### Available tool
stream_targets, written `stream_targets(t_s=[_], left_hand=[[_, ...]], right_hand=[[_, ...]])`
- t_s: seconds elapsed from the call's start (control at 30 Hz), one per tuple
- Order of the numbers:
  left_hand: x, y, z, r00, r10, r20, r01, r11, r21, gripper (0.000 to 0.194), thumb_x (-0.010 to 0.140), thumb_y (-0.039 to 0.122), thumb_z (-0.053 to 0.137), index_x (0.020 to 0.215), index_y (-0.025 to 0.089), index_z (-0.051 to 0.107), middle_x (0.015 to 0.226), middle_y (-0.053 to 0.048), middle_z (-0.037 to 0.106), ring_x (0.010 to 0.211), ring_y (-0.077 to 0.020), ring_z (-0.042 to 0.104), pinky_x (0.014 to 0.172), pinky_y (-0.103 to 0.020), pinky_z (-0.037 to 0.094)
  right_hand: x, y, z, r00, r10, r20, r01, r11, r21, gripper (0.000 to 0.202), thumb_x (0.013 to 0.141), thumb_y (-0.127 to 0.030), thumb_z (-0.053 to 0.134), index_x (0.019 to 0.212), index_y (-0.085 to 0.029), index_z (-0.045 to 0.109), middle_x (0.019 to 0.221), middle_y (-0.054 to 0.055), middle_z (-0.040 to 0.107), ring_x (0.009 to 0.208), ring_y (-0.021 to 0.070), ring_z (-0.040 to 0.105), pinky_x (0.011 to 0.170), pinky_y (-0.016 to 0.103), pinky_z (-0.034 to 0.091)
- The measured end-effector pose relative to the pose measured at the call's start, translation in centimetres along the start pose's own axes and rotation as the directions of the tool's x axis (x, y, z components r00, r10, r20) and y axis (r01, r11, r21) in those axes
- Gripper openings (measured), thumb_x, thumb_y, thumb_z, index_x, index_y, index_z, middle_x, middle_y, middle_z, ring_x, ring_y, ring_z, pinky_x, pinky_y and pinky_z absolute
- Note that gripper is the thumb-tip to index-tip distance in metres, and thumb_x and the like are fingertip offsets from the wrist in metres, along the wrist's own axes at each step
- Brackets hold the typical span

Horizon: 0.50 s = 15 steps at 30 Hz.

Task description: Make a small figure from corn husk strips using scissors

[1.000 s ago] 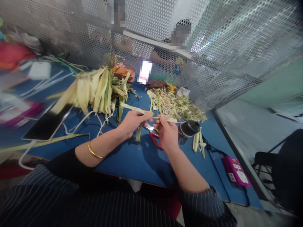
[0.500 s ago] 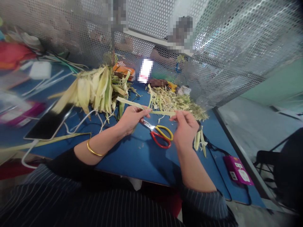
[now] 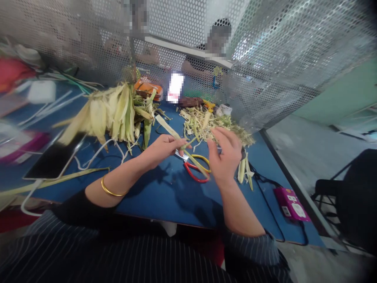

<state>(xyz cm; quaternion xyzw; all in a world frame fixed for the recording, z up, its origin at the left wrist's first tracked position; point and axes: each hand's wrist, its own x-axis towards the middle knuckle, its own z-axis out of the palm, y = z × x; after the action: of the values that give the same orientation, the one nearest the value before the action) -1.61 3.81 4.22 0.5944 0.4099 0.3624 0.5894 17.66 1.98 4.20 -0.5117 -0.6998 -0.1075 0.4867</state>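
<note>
Left hand [image 3: 167,150] — closed, pinching the husk strip [image 3: 194,159] above the scissors [image 3: 196,168]. Right hand [image 3: 225,155] — open, fingers parted, beside the strip. Scissors positioned on the blue desk [image 3: 165,196], handles toward the right hand.

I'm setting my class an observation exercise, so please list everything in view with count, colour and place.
Husk strip: at least one, pale green, left hand
Scissors: one, red-yellow handles, between hands
Husk bundle: one, yellow-green, left of centre
Shredded heap: one, pale green, beyond right hand
Dark-screened device: one, black, left
Lit screen: one, white, far side
Packet: one, orange, far side
Box: one, purple, right
Table: one, blue, beneath
Perforated panels: count unclear, grey, behind
Others: small or blurred
Bracelet: one, gold, left forearm
Left hand: one, bare, centre
Right hand: one, bare, right of scissors
</note>
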Motion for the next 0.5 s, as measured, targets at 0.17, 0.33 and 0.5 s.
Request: stream_targets(t_s=[0.17,0.33,0.5], left_hand=[[-0.6,-0.3,0.8,0.976,-0.001,0.219,-0.057,0.965,0.257,0.032,0.076,0.035,0.057,0.054,0.015,0.065,0.046,0.0,0.049,0.046,-0.0079,0.037,0.048,-0.024,0.026],[-0.4,-1.4,1.9,0.962,0.021,0.27,-0.08,0.974,0.21,0.022,0.076,0.029,0.056,0.061,0.016,0.067,0.055,-0.001,0.059,0.056,-0.0103,0.05,0.057,-0.024,0.035],[-0.4,-1.6,2.5,0.98,0.026,0.199,-0.075,0.967,0.244,0.031,0.075,0.035,0.06,0.051,0.014,0.059,0.051,0.0,0.055,0.05,-0.0085,0.043,0.052,-0.023,0.032]], right_hand=[[-0.1,-1.6,0.2,0.951,-0.083,0.297,0.042,0.989,0.14,0.013,0.078,-0.03,0.064,0.089,-0.028,0.069,0.1,0.001,0.068,0.116,0.023,0.051,0.107,0.046,0.025],[-1.0,-1.7,1.4,0.811,0.182,0.556,-0.462,0.781,0.419,0.012,0.075,-0.033,0.064,0.069,-0.022,0.066,0.072,0.0,0.065,0.077,0.0182,0.06,0.078,0.037,0.045],[-1.7,-1.4,2.1,0.81,0.336,0.48,-0.558,0.694,0.455,0.016,0.074,-0.032,0.064,0.064,-0.02,0.06,0.067,-0.002,0.059,0.065,0.0126,0.051,0.064,0.027,0.042]])
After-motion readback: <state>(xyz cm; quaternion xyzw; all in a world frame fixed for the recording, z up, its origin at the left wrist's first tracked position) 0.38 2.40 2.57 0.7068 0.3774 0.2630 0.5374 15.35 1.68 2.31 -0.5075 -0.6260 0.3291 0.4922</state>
